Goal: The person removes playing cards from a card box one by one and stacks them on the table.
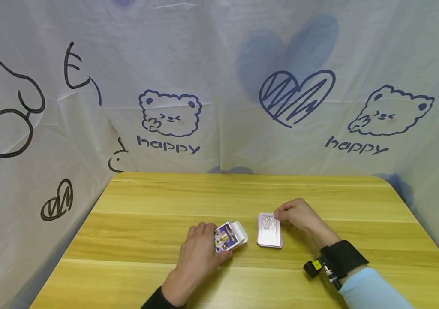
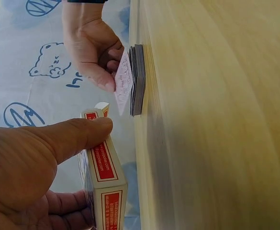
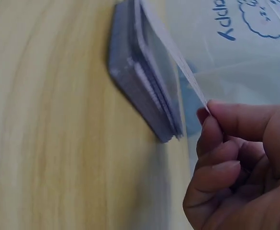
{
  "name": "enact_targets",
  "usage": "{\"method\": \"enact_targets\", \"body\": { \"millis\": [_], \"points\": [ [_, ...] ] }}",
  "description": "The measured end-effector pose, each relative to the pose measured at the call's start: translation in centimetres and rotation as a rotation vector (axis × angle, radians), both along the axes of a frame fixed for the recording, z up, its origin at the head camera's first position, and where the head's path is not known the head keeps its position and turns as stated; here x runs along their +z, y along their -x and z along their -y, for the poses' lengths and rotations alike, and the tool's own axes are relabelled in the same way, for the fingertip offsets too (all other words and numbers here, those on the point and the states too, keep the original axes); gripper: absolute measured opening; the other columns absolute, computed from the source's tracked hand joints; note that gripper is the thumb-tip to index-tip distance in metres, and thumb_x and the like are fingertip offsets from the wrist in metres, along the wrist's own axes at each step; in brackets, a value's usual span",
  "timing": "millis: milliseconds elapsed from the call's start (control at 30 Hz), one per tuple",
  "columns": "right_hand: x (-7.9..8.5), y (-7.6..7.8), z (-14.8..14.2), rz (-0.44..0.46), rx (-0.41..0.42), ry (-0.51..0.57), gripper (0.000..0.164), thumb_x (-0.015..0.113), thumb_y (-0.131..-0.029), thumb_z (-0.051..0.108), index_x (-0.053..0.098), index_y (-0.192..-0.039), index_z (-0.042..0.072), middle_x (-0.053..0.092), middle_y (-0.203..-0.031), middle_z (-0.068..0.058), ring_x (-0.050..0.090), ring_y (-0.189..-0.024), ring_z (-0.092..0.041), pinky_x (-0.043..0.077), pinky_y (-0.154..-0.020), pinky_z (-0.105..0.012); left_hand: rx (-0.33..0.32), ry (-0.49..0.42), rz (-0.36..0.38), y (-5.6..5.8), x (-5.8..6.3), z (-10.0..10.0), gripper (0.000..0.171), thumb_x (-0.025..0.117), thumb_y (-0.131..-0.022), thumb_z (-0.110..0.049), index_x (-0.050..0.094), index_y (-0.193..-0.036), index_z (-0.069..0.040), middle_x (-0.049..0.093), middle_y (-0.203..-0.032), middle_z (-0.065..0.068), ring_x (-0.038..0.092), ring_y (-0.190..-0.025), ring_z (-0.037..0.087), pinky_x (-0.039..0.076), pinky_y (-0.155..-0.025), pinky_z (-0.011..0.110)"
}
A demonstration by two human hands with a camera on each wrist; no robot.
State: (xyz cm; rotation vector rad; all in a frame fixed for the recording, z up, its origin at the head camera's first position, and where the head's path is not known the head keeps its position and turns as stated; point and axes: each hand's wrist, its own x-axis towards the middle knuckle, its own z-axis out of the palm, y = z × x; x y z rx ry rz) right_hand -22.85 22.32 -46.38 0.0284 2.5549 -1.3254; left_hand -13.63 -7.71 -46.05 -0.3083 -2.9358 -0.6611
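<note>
A stack of playing cards (image 1: pixel 269 240) lies on the wooden table, right of centre; its layered edges (image 3: pixel 135 81) show in the right wrist view. My right hand (image 1: pixel 298 214) pinches one playing card (image 2: pixel 124 81) by its corner between thumb and forefinger. That card is tilted, raised off the stack at the pinched side. To the left, my left hand (image 1: pixel 200 253) grips a card box (image 1: pixel 225 237), its thumb along one side and fingers on the other. The white end flap (image 1: pixel 241 231) of the box stands open towards the stack. Whether the box holds anything is hidden.
The yellow wooden table (image 1: pixel 146 201) runs back to a pale cloth (image 1: pixel 235 128) printed with bears and hearts. More cloth hangs at the left and right sides. A black strap with a small camera (image 1: pixel 314 267) sits on the right wrist.
</note>
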Motion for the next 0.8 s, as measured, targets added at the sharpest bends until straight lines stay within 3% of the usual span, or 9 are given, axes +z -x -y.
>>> {"method": "enact_targets", "body": {
  "millis": [200, 533, 667, 800],
  "points": [
    [-1.1, 0.1, 0.6, -0.121, 0.05, -0.19, 0.01, 0.075, -0.095, 0.015, 0.08, -0.089, 0.008, 0.074, -0.089, -0.003, 0.057, -0.077, -0.018, 0.044, -0.068, -0.03, -0.004, -0.005, 0.012, 0.0, 0.0, 0.0, 0.072, 0.095, -0.074, -0.043, 0.066, -0.124, -0.001, 0.064, -0.104, 0.008, 0.052, -0.09, 0.02, 0.046, -0.065, 0.03],
    [-1.0, -0.3, 1.5, -0.209, 0.059, -0.344, 0.014, 0.077, -0.095, 0.018, 0.07, -0.086, 0.009, 0.064, -0.076, -0.002, 0.053, -0.066, -0.018, 0.041, -0.06, -0.03, -0.005, -0.006, 0.026, -0.1, 0.2, 0.0, 0.071, 0.094, -0.075, -0.043, 0.066, -0.124, -0.001, 0.063, -0.102, 0.007, 0.05, -0.089, 0.019, 0.045, -0.065, 0.029],
    [-0.8, -0.4, 1.8, -0.224, 0.051, -0.386, 0.018, 0.078, -0.094, 0.019, 0.065, -0.087, 0.009, 0.061, -0.074, -0.003, 0.052, -0.064, -0.019, 0.039, -0.058, -0.03, -0.004, -0.003, 0.022, -0.1, 0.2, 0.0, 0.071, 0.095, -0.074, -0.043, 0.066, -0.124, -0.001, 0.063, -0.102, 0.007, 0.05, -0.089, 0.019, 0.045, -0.065, 0.029],
    [-0.7, -0.8, 2.1, -0.245, 0.014, -0.352, 0.015, 0.074, -0.095, 0.019, 0.067, -0.088, 0.008, 0.062, -0.074, -0.002, 0.052, -0.062, -0.018, 0.04, -0.057, -0.03, -0.005, -0.001, 0.014, -0.1, 0.2, -0.1, 0.072, 0.095, -0.074, -0.043, 0.066, -0.124, -0.001, 0.063, -0.101, 0.007, 0.051, -0.089, 0.019, 0.046, -0.065, 0.029]
  ]
}}
